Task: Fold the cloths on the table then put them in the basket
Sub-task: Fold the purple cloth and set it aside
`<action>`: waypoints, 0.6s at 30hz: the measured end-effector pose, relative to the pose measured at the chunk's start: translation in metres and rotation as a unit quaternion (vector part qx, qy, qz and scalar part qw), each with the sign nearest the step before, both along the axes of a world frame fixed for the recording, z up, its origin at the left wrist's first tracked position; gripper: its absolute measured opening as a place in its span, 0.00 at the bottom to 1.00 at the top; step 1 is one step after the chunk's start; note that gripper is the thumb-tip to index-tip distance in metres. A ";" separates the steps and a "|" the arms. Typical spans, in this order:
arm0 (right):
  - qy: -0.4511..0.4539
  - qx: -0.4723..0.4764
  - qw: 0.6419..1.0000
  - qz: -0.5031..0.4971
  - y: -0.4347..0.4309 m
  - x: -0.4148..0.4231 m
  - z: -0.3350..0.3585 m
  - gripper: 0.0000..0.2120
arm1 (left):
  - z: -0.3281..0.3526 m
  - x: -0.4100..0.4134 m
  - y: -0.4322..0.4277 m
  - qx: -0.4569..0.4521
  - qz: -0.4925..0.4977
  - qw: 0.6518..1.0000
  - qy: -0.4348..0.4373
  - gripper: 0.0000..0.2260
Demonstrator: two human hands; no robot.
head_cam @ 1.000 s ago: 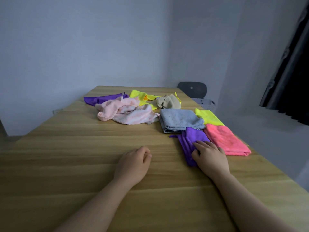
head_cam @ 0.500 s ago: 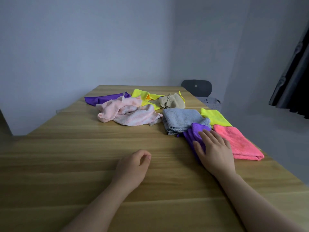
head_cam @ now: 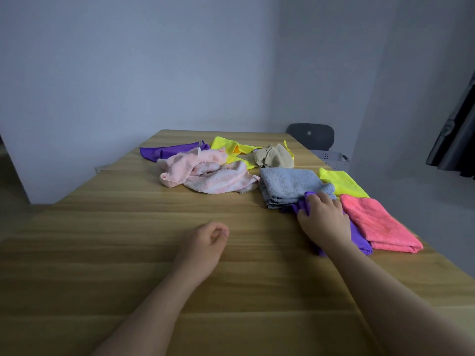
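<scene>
My right hand [head_cam: 324, 220] lies on a folded purple cloth [head_cam: 359, 240] at the table's right side. Its fingers curl over the cloth's far end, and the thumb pinches bunched fabric there. That end touches a folded grey cloth [head_cam: 288, 185]. Beside them lie a folded pink cloth [head_cam: 377, 224] and a folded yellow cloth [head_cam: 341, 182]. Unfolded cloths sit further back: a light pink heap [head_cam: 205, 173], another purple cloth [head_cam: 167, 152], a yellow cloth [head_cam: 226, 145] and a beige cloth [head_cam: 273, 156]. My left hand [head_cam: 205, 242] rests loosely curled on the bare wood, holding nothing. The pale basket [head_cam: 331, 160] stands beyond the table's far right edge.
The wooden table [head_cam: 115, 253] runs away from me toward a plain wall. A dark chair back [head_cam: 309, 136] rises behind the basket. A dark curtain [head_cam: 460, 140] hangs at the far right. The table's right edge runs close past the pink cloth.
My right hand has slid the purple cloth forward and right until it meets the grey cloth, and its fingers have curled onto the far end. The left hand stayed put.
</scene>
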State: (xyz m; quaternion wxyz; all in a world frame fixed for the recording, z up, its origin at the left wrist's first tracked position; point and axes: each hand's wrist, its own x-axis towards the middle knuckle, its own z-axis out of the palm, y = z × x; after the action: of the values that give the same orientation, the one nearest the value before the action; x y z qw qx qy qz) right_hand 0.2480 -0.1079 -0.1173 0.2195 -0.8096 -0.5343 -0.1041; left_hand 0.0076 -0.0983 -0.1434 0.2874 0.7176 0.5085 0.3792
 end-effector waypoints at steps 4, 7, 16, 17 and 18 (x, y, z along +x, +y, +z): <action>-0.036 -0.163 0.986 0.012 0.024 0.004 -0.008 0.29 | -0.001 -0.010 0.020 0.002 0.082 0.991 -0.102 0.11; -0.053 -0.204 0.977 0.016 0.029 0.005 -0.022 0.30 | -0.001 -0.007 0.034 0.005 0.106 0.992 -0.074 0.12; -0.107 0.129 0.975 0.144 0.021 -0.076 -0.024 0.17 | -0.002 -0.012 0.058 0.011 0.125 0.990 -0.068 0.11; -0.085 0.099 0.978 0.163 0.025 -0.088 -0.026 0.18 | -0.002 -0.014 0.061 0.014 0.134 0.988 -0.072 0.11; -0.054 0.063 0.981 0.178 0.032 -0.098 -0.029 0.20 | -0.002 -0.015 0.066 0.019 0.136 0.988 -0.071 0.11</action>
State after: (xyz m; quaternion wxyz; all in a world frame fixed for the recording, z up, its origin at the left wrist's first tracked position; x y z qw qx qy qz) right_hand 0.1499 -0.0763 -0.1458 0.2558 -0.6793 -0.6732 -0.1408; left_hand -0.0078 -0.0327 -0.1458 0.2551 0.6182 0.5727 0.4741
